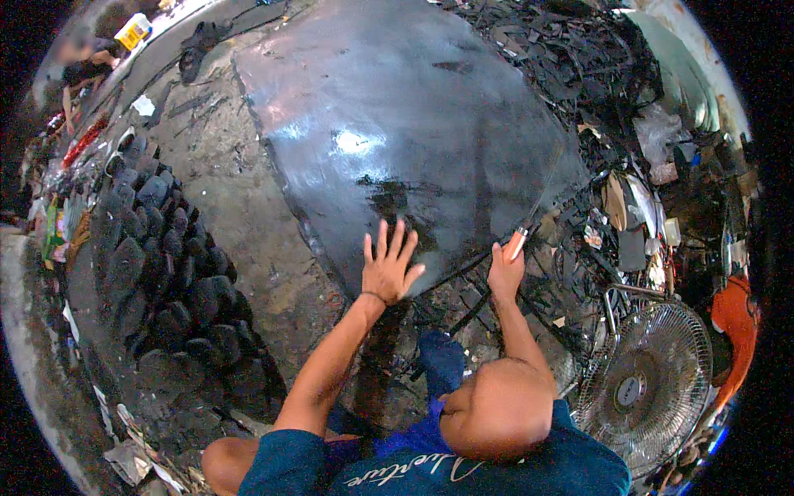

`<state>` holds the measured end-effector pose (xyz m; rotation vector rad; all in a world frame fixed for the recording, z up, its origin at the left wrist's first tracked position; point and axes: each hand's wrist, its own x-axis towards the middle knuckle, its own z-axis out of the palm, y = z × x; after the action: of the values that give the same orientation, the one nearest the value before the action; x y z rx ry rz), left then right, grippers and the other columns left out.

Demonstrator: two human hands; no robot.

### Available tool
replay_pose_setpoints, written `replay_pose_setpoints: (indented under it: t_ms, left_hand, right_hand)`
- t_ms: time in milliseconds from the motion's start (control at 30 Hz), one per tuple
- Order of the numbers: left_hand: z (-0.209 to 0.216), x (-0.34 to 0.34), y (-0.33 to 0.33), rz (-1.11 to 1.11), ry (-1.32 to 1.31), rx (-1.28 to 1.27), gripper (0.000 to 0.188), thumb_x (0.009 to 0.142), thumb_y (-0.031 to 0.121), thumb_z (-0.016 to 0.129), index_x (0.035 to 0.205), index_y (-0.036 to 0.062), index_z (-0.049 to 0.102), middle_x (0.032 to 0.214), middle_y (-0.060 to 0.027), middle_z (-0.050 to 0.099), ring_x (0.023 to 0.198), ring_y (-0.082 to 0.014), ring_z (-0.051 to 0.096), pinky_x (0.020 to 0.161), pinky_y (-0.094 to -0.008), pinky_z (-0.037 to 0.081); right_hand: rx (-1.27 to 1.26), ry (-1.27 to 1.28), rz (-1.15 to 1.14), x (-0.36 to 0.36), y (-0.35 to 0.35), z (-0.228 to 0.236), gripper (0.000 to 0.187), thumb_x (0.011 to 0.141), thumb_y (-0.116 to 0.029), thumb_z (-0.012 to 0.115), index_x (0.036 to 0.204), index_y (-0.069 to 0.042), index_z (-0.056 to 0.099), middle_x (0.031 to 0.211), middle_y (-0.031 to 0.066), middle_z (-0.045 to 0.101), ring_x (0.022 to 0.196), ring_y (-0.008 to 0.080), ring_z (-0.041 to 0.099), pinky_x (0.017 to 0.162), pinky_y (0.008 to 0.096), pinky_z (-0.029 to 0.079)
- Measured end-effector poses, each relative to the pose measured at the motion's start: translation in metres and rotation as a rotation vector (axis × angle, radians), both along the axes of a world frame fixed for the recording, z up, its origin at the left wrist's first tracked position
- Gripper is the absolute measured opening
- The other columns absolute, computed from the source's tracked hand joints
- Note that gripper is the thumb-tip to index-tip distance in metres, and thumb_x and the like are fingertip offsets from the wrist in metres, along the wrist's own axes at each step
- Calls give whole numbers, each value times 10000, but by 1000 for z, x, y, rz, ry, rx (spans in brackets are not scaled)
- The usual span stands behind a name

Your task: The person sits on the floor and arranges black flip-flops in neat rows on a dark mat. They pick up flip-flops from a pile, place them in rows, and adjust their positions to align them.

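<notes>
A large, glossy black sheet (397, 91), rubber-like in look, lies spread out in front of me. My left hand (387, 264) rests on its near part, palm down, fingers stretched and spread. At the sheet's near right edge, my right hand (504, 273) is wrapped round the light orange handle of a knife (517, 243). The thin blade points away from me toward the sheet's right side; its tip is hard to make out against the dark surface.
Stacks of dark, sole-shaped pieces (174, 248) stand on the floor to the left. Black offcuts (571, 58) pile up along the far right. A metal-caged fan (641, 388) stands near right, beside an orange object (734, 331). Another person (87, 66) sits far left near a yellow-and-white container (133, 31).
</notes>
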<state>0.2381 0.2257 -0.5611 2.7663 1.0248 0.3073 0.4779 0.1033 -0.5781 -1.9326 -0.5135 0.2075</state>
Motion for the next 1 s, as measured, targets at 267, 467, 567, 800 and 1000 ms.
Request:
replay_pose_setpoints:
  t_ms: [267,467,567,800,1000]
  left_hand:
    - [15,4,102,235,3,-73,924,955,637,440,1530,-67,272,1638,-220,202,1532,-380,133,1221,-575,61]
    - [12,21,68,-322,71,-217,962,942,678,424,1521,-76,274,1624,-251,219,1527,-396,154,1227,-553,94]
    - [15,20,111,17,-45,-62,945,946,689,402,1511,-63,314,1602,-251,279,1517,-397,197,1223,-551,100]
    - [45,56,169,-129,76,-237,969,945,665,426,1531,-83,236,1614,-265,229,1521,-367,189,1233,-531,96]
    - [30,38,199,184,233,-125,907,985,642,364,1532,-75,262,1627,-258,201,1523,-413,138,1241,-507,99]
  right_hand:
    - [24,474,-87,-5,15,25,274,914,-165,726,1070,-31,544,857,46,589,693,158,564,628,330,484]
    - [42,474,-131,4,4,12,196,933,-145,701,1014,-54,547,796,5,544,668,106,528,578,283,432]
    - [25,519,-112,-6,15,33,181,948,-165,689,997,-53,556,823,7,556,702,102,526,621,289,443]
    - [147,483,-193,18,-13,7,192,946,-168,698,1033,-69,558,862,0,578,731,106,543,664,282,456]
    - [139,450,-235,8,12,16,303,916,-134,729,1145,-34,558,998,27,560,862,139,538,768,297,447]
